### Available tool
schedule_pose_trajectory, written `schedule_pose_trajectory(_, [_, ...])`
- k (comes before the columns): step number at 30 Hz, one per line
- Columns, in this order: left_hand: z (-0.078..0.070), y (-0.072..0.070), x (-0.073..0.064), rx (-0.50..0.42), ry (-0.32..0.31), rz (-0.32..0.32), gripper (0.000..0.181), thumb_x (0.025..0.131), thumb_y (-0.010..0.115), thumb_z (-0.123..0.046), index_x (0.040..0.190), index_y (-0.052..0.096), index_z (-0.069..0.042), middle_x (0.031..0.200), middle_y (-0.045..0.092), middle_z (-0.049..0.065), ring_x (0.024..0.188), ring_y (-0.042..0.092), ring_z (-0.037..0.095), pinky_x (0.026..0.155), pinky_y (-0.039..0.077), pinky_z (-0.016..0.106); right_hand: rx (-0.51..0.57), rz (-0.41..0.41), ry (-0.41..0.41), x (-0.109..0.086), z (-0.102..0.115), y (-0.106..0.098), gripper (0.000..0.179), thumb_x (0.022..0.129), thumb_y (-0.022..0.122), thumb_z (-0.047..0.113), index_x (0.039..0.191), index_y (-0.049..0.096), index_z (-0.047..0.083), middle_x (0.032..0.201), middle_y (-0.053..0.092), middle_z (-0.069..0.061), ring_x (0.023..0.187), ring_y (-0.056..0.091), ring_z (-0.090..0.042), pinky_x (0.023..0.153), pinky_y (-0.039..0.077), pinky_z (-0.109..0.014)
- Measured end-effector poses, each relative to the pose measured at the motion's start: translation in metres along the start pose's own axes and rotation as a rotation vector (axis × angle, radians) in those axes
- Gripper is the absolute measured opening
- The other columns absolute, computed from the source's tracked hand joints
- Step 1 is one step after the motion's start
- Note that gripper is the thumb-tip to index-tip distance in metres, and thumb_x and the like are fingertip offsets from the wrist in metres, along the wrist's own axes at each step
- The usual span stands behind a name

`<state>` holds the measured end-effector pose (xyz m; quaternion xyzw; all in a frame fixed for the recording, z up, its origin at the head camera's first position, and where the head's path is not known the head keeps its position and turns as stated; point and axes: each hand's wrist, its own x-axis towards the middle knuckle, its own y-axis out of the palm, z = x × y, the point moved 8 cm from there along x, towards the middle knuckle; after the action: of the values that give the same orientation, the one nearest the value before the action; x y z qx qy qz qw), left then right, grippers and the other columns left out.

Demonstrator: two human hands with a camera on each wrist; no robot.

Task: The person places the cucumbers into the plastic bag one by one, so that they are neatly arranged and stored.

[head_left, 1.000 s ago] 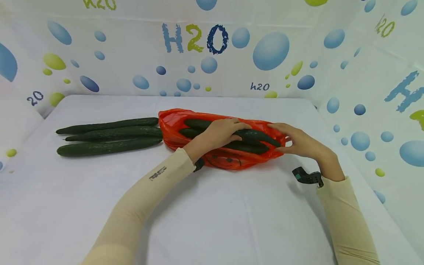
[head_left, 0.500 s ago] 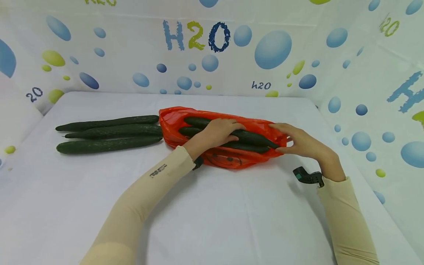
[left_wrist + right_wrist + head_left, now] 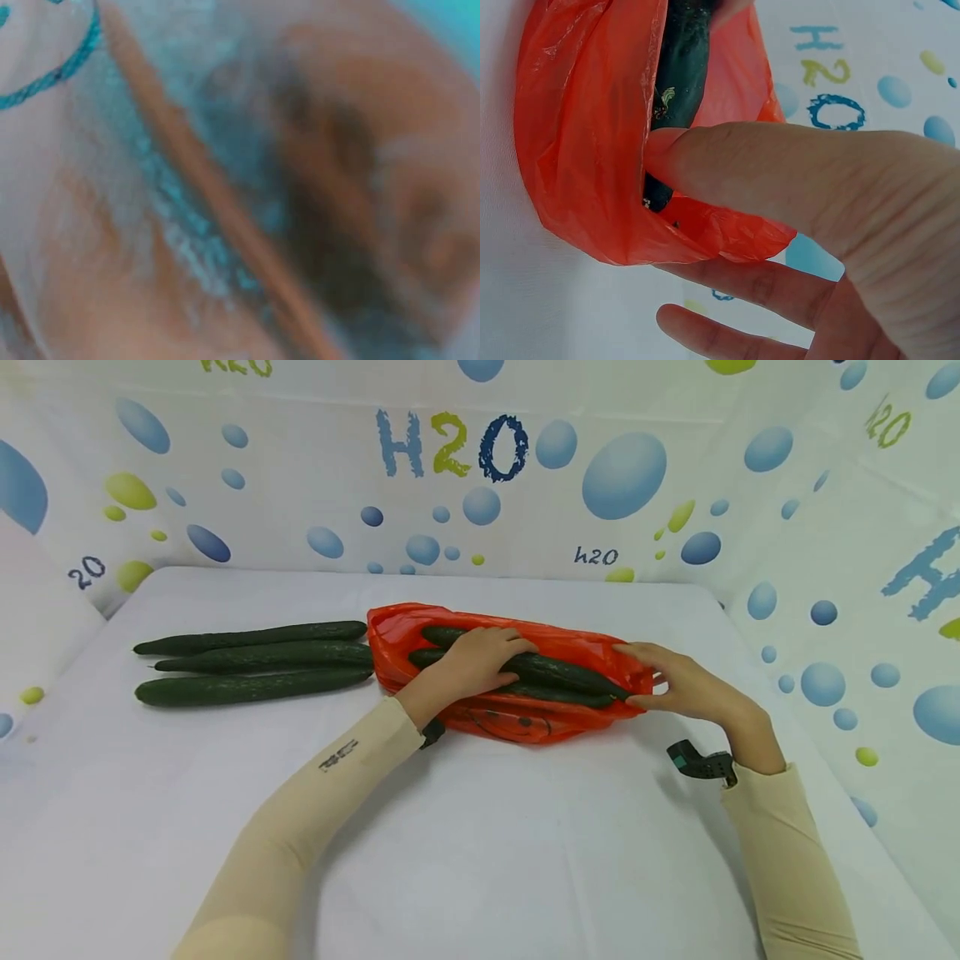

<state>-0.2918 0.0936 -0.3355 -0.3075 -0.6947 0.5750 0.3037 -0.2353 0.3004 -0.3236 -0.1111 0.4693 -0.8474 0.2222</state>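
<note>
A thin red plastic bag (image 3: 517, 727) lies on its side with dark green cucumbers in its opening. My left hand (image 3: 472, 662) reaches over the bag and grips the upper cucumber (image 3: 562, 672), fingers over its far side and thumb on the near side. Another cucumber (image 3: 558, 695) lies just below it in the bag. At the bag's right end, my right hand (image 3: 678, 685) holds the red plastic between thumb and fingers. In the right wrist view its thumb (image 3: 705, 154) lies across the cucumber tip at the bag's edge. The left wrist view is blurred.
Three long cucumbers (image 3: 255, 660) lie side by side on the white table (image 3: 480, 843), left of the bag, their right ends close to it. A printed cloth (image 3: 300, 460) with blue and green drops stands behind and at the sides.
My left hand has moved a little to the left along the bag with the upper cucumber, whose right tip has dropped lower. My right hand stays at the bag's right end.
</note>
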Motion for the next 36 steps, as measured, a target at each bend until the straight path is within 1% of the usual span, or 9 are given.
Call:
schedule_pose_trajectory(5, [0.000,-0.002,-0.007,0.016,0.007,-0.008,0.048,0.095,0.065,-0.026,0.140,0.053,-0.015,0.135,0.055,0.009,0.123,0.053,0.026,0.106,0.042,0.041,0.001,-0.009,-0.014,0.001,0.000,0.000,0.071,0.086,0.072,0.005,0.148,0.037,0.002,0.148,0.039,-0.023,0.124,0.045,-0.039,0.091,0.050,-0.056])
schedule_pose_trajectory(11, [0.005,-0.009,-0.017,0.026,-0.013,-0.040,0.049,0.095,0.066,-0.028,0.140,0.053,-0.015,0.136,0.055,0.009,0.127,0.049,0.026,0.109,0.038,0.043,-0.004,-0.011,-0.019,0.002,0.002,-0.001,0.070,0.087,0.072,0.006,0.147,0.037,0.001,0.146,0.040,-0.023,0.122,0.046,-0.039,0.091,0.050,-0.055])
schedule_pose_trajectory(16, [0.008,-0.011,-0.026,0.034,-0.012,-0.060,0.051,0.095,0.066,-0.028,0.141,0.051,-0.014,0.137,0.053,0.011,0.128,0.047,0.027,0.110,0.036,0.044,-0.011,-0.012,-0.017,0.002,0.002,0.000,0.069,0.087,0.072,0.007,0.147,0.037,0.000,0.146,0.041,-0.024,0.122,0.047,-0.039,0.091,0.050,-0.056])
schedule_pose_trajectory(19, [0.009,-0.012,-0.032,0.053,-0.006,-0.083,0.052,0.094,0.066,-0.029,0.142,0.051,-0.014,0.137,0.053,0.011,0.129,0.047,0.028,0.111,0.036,0.045,-0.011,-0.013,-0.020,0.002,0.002,0.001,0.069,0.088,0.072,0.008,0.147,0.038,0.000,0.146,0.041,-0.024,0.122,0.047,-0.039,0.091,0.050,-0.056])
schedule_pose_trajectory(23, [0.011,-0.015,-0.040,0.056,-0.001,-0.124,0.050,0.094,0.066,-0.029,0.140,0.053,-0.013,0.137,0.053,0.011,0.130,0.046,0.028,0.111,0.036,0.045,-0.015,-0.013,-0.021,0.001,0.001,0.001,0.068,0.088,0.072,0.009,0.147,0.038,0.001,0.147,0.040,-0.024,0.124,0.045,-0.040,0.091,0.050,-0.056])
schedule_pose_trajectory(28, [0.014,-0.017,-0.051,0.066,-0.010,-0.141,0.048,0.094,0.066,-0.029,0.138,0.055,-0.013,0.140,0.051,0.011,0.132,0.044,0.028,0.110,0.037,0.046,-0.018,-0.013,-0.013,0.001,0.000,0.002,0.068,0.088,0.072,0.010,0.147,0.038,0.001,0.147,0.040,-0.024,0.125,0.044,-0.040,0.091,0.050,-0.056])
schedule_pose_trajectory(32, [0.018,-0.020,-0.061,0.078,-0.014,-0.161,0.046,0.093,0.067,-0.028,0.135,0.057,-0.013,0.135,0.055,0.011,0.128,0.048,0.027,0.106,0.041,0.045,-0.020,-0.015,-0.017,0.002,0.001,0.002,0.068,0.088,0.072,0.009,0.146,0.039,0.000,0.146,0.040,-0.025,0.124,0.044,-0.040,0.090,0.050,-0.056])
schedule_pose_trajectory(36, [0.022,-0.022,-0.071,0.077,0.001,-0.204,0.041,0.093,0.068,-0.027,0.130,0.061,-0.012,0.127,0.060,0.010,0.122,0.054,0.027,0.102,0.044,0.045,-0.026,-0.013,-0.015,0.002,0.001,0.004,0.067,0.088,0.072,0.010,0.146,0.039,0.001,0.146,0.041,-0.024,0.122,0.045,-0.039,0.089,0.051,-0.054])
